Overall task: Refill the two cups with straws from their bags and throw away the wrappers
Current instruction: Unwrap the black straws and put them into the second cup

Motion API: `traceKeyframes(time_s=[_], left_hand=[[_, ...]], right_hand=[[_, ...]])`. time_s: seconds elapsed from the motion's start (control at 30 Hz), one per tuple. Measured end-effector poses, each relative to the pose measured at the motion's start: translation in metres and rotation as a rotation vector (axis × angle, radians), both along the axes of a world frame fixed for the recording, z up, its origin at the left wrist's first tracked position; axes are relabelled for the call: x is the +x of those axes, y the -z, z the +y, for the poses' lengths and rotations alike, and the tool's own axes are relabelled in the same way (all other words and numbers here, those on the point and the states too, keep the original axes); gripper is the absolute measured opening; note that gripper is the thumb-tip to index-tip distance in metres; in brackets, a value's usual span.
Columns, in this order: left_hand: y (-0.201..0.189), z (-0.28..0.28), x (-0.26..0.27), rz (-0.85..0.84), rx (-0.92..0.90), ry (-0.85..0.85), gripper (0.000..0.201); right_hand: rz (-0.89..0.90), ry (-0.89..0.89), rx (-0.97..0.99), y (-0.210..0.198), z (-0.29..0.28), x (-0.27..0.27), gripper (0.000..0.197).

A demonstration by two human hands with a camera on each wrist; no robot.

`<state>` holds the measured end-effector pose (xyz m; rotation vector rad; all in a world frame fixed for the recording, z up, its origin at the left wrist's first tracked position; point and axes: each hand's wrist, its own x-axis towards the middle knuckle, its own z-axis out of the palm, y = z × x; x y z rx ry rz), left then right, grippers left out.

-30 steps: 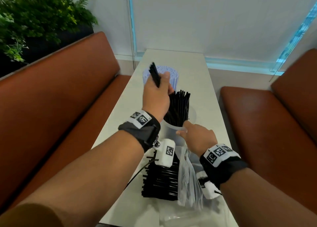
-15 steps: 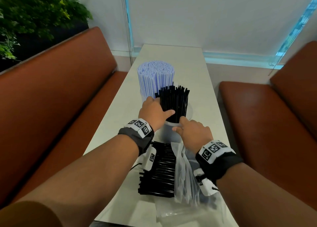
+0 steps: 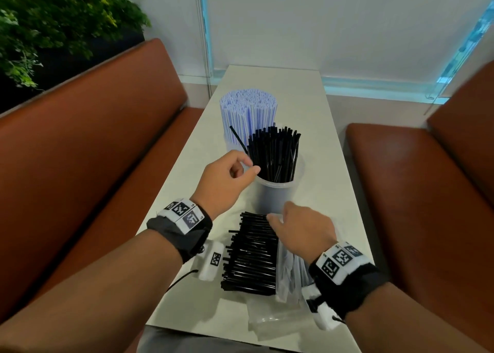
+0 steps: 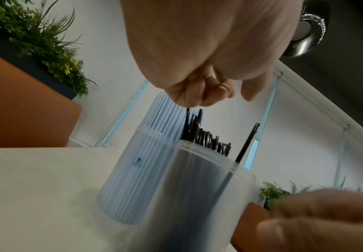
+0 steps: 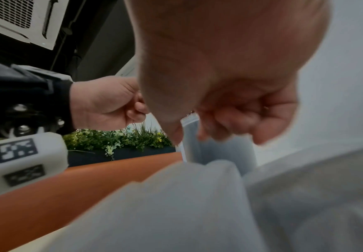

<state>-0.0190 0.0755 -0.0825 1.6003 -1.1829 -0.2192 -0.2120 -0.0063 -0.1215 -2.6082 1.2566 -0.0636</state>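
My left hand pinches one black straw at the rim of the near cup, which is full of black straws. Blue-straw cup stands just behind it. My right hand, fingers loosely curled and holding nothing, is over the loose straw pile. Clear bags lie nearer me on the table (benches on both sides).

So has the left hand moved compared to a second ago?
Yes. The left hand has dropped and pulled back from above the blue straws to the near rim of the cup of black straws.
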Motion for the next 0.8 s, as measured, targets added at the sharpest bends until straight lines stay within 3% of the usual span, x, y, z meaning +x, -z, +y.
traceKeyframes(time_s=[0.07, 0.1, 0.2, 0.27, 0.37, 0.47, 0.67, 0.8], left_hand=[[0.011, 0.008, -0.009, -0.020, 0.061, 0.005, 0.016], [0.018, 0.012, -0.014, -0.041, 0.147, 0.038, 0.018], [0.041, 0.020, -0.033, -0.247, 0.542, 0.245, 0.018], [0.056, 0.023, -0.044, -0.452, 0.730, 0.364, 0.043], [0.071, 0.022, -0.056, -0.595, 0.747, 0.423, 0.069], [0.075, 0.013, -0.063, -0.641, 0.756, 0.445, 0.076], [0.077, 0.001, -0.073, -0.736, 0.786, 0.457, 0.057], [0.075, -0.001, -0.073, -0.801, 0.757, 0.435, 0.045]], right_hand=[[0.162, 0.025, 0.051, 0.007, 0.001, -0.002, 0.061], [0.182, 0.021, 0.068, 0.008, 0.001, -0.003, 0.060], [0.140, 0.008, 0.105, 0.010, -0.001, -0.003, 0.031], [0.117, 0.055, 0.116, 0.008, -0.004, -0.002, 0.026], [0.088, 0.088, 0.118, 0.006, -0.007, -0.003, 0.018], [0.085, 0.087, 0.122, 0.002, -0.008, -0.006, 0.015], [0.010, 0.094, 0.109, -0.009, -0.005, -0.010, 0.026], [-0.011, 0.094, 0.124, -0.011, -0.005, -0.013, 0.022]])
